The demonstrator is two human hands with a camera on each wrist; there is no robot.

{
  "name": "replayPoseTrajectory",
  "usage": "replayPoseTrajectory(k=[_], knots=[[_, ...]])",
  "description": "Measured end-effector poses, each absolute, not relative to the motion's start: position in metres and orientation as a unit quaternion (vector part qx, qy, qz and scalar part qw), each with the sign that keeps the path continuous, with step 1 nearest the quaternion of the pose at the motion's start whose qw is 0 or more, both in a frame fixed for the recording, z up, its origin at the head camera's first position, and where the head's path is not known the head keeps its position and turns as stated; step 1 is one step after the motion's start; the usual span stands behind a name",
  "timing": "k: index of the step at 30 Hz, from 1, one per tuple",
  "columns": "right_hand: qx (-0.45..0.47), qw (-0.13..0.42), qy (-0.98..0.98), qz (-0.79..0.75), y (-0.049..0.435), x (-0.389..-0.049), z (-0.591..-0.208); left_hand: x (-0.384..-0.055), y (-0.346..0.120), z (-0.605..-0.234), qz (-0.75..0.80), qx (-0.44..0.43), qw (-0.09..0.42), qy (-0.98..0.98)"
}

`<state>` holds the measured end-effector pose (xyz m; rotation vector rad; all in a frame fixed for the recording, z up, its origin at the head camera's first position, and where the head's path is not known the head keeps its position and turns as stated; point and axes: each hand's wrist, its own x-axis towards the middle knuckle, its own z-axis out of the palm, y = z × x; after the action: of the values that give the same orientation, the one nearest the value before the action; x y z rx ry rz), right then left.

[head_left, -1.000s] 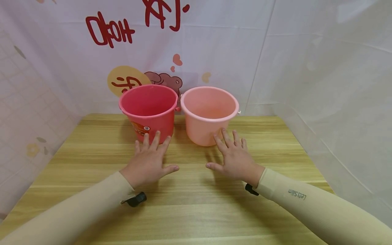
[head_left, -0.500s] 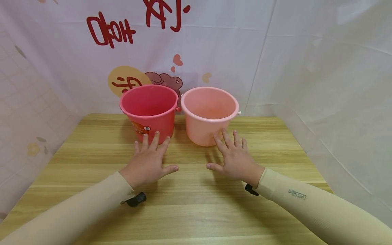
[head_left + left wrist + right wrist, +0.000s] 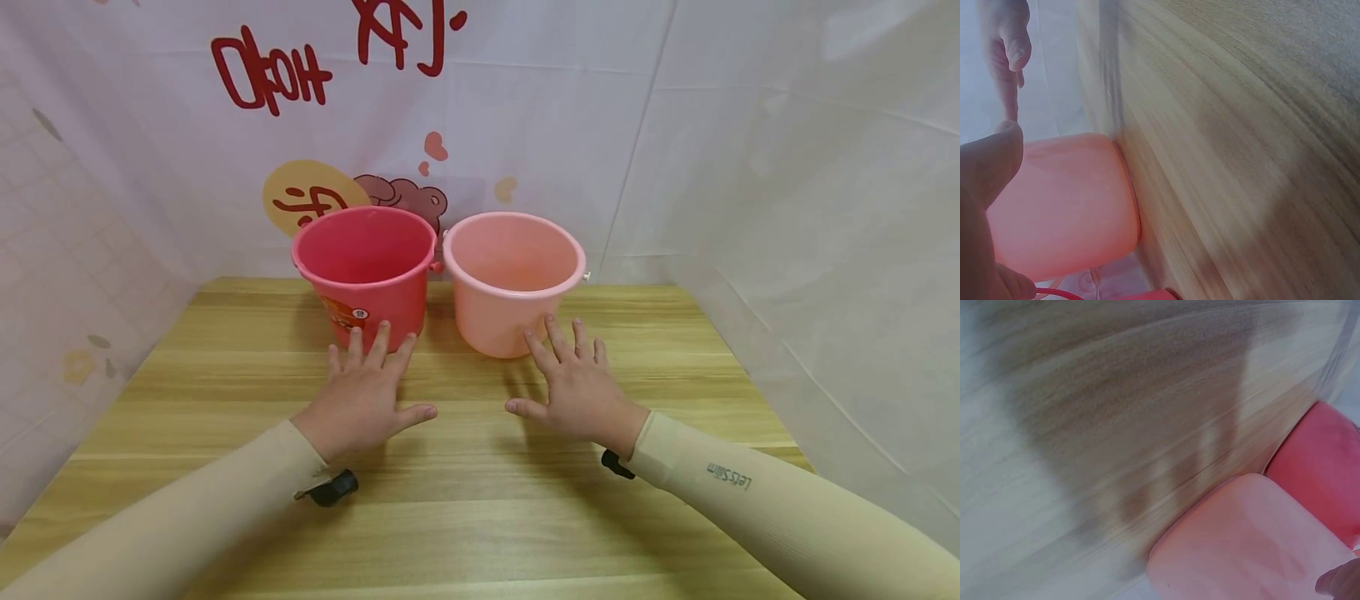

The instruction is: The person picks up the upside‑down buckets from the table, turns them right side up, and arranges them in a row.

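Observation:
Two plastic buckets stand upright side by side at the back of the table: a deep pink bucket [image 3: 405, 308] with a label on its front, and a light pink bucket [image 3: 495, 321] to its right. My left hand [image 3: 360, 408] hovers palm down in front of the deep pink one, fingers spread, overlapping its lower front in the head view. My right hand [image 3: 581, 396] is spread likewise before the light pink bucket. Neither hand holds anything. In the right wrist view, finger shadows fall on the wood beside the light pink bucket [image 3: 1241, 544].
The wooden table [image 3: 465, 517] reaches toward me. Behind the buckets hangs a white printed cloth [image 3: 525, 100] with red characters and hearts. White cloth walls [image 3: 847, 250] close in the right and left sides. Black straps [image 3: 333, 489] sit at my wrists.

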<state>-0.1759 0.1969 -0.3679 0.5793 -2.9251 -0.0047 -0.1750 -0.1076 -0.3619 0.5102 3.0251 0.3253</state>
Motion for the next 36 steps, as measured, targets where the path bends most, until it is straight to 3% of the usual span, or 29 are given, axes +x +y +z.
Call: replayPoseTrajectory(k=[28,36], knots=[[0.188,0.066,-0.980,-0.001,0.1963,-0.1776,-0.3700,-0.1764,-0.1078,-0.3609,0.100,0.161,0.035,0.981],[0.195,0.090,-0.977,-0.001,0.1947,-0.1769,-0.3658,-0.1762,-0.1081,-0.3580,0.100,0.159,0.026,0.982]])
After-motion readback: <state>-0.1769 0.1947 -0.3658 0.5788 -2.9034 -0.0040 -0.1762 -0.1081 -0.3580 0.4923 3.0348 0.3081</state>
